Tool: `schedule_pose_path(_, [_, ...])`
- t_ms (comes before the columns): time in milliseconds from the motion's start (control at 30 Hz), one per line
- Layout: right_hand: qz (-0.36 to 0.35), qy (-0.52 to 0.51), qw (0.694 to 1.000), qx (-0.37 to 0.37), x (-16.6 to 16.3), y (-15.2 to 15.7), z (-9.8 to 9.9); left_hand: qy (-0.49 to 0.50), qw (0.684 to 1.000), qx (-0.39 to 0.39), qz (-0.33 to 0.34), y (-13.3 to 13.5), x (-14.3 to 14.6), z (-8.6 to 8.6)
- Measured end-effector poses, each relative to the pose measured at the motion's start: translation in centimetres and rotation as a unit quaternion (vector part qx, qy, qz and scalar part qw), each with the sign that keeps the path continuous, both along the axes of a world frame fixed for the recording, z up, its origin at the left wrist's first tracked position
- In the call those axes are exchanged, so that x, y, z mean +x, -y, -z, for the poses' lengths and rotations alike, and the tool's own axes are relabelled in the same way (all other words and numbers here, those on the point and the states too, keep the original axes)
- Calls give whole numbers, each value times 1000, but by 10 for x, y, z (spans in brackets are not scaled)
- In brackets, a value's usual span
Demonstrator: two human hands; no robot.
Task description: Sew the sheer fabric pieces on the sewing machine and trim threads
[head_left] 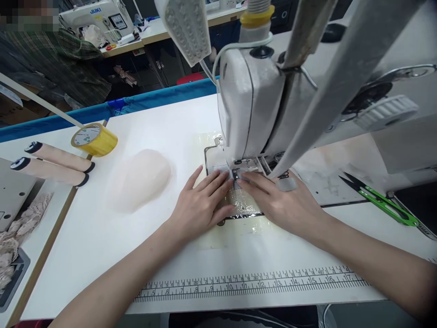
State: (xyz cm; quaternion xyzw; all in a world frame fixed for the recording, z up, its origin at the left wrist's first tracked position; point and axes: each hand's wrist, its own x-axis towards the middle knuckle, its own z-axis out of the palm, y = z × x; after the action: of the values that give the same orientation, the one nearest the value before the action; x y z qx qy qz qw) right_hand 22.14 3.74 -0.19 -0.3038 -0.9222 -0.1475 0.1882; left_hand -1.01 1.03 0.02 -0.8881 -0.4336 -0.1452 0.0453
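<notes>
My left hand [202, 204] lies flat on the sewing machine's metal plate [244, 206], fingers stretched toward the presser foot [235, 175]. My right hand [280, 198] rests flat beside it, fingertips just right of the foot. Between the fingertips of both hands sits a small pale piece of material [226, 174], pressed down under the needle area; it is too small to name exactly. The white sewing machine head [252, 100] stands right above both hands.
A pale translucent pile of fabric [138, 180] lies left of my hands. A yellow tape roll [94, 139] and two pink spools [54, 164] sit at the far left. Green thread snips [382, 200] lie at right. A printed ruler [249, 284] runs along the table's front edge.
</notes>
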Motion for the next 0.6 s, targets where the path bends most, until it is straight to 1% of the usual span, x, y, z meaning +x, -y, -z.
schedule_pose_path(133, [10, -7, 1000, 5, 0, 0, -2, -4, 1000, -8, -5, -2, 0, 1])
schedule_pose_path(300, [6, -16, 999, 34, 3, -3, -4, -7, 1000, 2, -15, -4, -1, 1])
schedule_pose_path(467, [14, -29, 997, 64, 5, -6, -9, -20, 999, 1, -47, -10, -6, 0])
schedule_pose_path(533, [14, -34, 997, 67, 6, -8, -11, -27, 998, 17, -56, -10, -6, -2])
schedule_pose_path(600, [8, -40, 997, 70, 8, -9, -12, -40, 996, 54, -57, -5, -2, -4])
